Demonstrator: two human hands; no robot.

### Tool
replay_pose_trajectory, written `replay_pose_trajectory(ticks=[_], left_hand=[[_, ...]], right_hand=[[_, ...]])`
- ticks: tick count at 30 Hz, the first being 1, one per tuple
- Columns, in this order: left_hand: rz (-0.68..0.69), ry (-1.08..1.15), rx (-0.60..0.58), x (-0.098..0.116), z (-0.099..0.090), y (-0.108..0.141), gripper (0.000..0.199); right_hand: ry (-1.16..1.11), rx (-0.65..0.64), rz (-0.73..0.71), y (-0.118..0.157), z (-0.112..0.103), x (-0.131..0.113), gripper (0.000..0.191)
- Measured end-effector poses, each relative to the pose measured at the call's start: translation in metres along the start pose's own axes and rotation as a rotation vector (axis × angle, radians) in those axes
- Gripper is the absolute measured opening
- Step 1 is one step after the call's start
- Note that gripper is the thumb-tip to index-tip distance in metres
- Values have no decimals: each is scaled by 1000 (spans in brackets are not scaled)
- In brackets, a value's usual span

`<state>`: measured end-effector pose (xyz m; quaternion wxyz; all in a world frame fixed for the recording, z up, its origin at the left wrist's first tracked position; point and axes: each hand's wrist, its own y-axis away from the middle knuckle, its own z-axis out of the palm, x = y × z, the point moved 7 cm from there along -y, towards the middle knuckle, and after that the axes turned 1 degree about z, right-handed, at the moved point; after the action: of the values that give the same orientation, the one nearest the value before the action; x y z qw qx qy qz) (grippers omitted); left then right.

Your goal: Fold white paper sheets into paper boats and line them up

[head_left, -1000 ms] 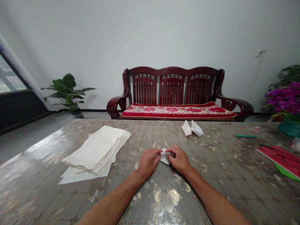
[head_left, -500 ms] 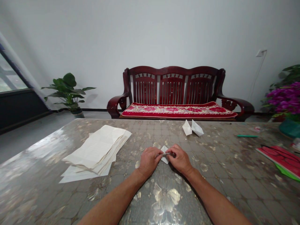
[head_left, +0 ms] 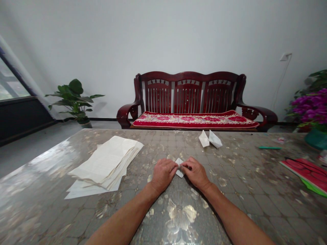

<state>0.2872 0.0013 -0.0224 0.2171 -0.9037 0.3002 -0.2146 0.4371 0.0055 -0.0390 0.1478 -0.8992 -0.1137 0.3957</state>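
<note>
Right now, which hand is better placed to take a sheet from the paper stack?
Left, probably. The left hand sits on the stack's side of the small folded paper, and the paper stack lies beyond it; the right hand is farther off. Both hands are on the fold, though.

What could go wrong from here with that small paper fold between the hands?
The small folded white paper is pinched between the left hand and the right hand, so too hard a grip might tear it or pull the fold out of line. The glossy tabletop looks slick, so the paper could slide if released.
</note>
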Motion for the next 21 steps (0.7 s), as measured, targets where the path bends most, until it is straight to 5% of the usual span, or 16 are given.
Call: replay_pose_trajectory(ticks=[10, 21], left_hand=[[31, -47, 54, -2, -5, 1, 10], [-190, 172, 190, -27, -19, 1, 15]], right_hand=[[-71, 26, -11, 0, -1, 2, 16], [-265, 173, 56, -3, -11, 15, 21]])
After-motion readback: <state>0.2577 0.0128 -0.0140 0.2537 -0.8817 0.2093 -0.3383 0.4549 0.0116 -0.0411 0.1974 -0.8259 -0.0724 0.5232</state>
